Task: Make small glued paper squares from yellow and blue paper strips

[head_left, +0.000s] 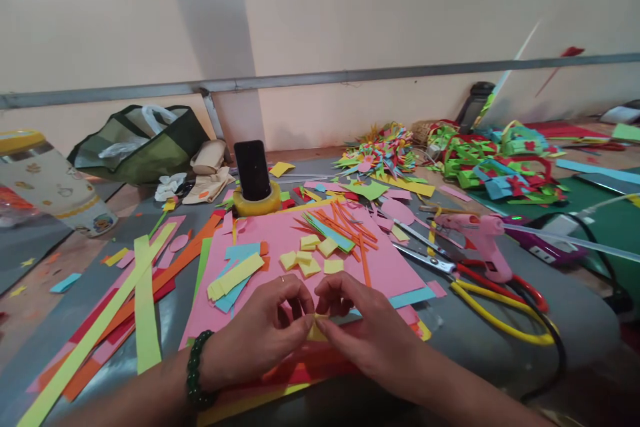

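Observation:
My left hand [285, 310], with a dark green bead bracelet at the wrist, and my right hand [353, 320] meet at the front of a pink sheet [395, 273]. Thumbs and fingertips of both pinch a small piece of yellow paper [316, 331], mostly covered by the fingers. Just beyond them lie several small yellow paper squares [310, 267]. Left of those is a pile of pale yellow strips [237, 277] over blue ones. Thin orange strips [367, 260] and a few green and blue pieces spread behind on the pink sheet.
A phone [251, 170] stands in a yellow tape roll [270, 203]. To the right are scissors with yellow handles [505, 313] and a pink glue gun [480, 240]. Long paper strips [145, 307] cover the left side, near a patterned tumbler [55, 180]. Paper crafts [515, 160] sit at back right.

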### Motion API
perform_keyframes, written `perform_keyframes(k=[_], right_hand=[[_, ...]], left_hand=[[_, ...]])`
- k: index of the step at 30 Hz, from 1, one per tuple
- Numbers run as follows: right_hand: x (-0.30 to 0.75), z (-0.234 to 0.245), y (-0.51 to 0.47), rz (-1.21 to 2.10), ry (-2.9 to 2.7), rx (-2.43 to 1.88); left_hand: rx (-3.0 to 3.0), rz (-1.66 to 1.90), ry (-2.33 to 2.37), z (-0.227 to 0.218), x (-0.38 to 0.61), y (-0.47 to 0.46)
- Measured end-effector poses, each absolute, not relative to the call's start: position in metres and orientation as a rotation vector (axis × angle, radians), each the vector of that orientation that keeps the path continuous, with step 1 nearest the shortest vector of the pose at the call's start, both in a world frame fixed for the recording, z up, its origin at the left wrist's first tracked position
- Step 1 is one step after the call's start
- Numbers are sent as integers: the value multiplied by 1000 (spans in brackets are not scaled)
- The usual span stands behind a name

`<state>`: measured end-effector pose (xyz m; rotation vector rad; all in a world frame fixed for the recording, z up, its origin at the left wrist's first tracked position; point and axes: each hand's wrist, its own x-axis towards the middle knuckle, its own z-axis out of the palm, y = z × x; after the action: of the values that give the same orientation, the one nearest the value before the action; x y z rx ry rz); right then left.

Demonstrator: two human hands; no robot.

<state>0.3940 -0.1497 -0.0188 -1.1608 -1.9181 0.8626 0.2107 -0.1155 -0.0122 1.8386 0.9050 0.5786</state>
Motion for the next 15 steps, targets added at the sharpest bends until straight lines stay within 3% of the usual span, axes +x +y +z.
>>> perform_keyframes(k=[10,15], right_hand=[[452,-10,-170,566,-1842,-1409],[459,-15,-174,586,-1829,-1444]], left_hand=[[1926,654,1128,31,185,-68],[2028,477,1138,21,214,-30]])
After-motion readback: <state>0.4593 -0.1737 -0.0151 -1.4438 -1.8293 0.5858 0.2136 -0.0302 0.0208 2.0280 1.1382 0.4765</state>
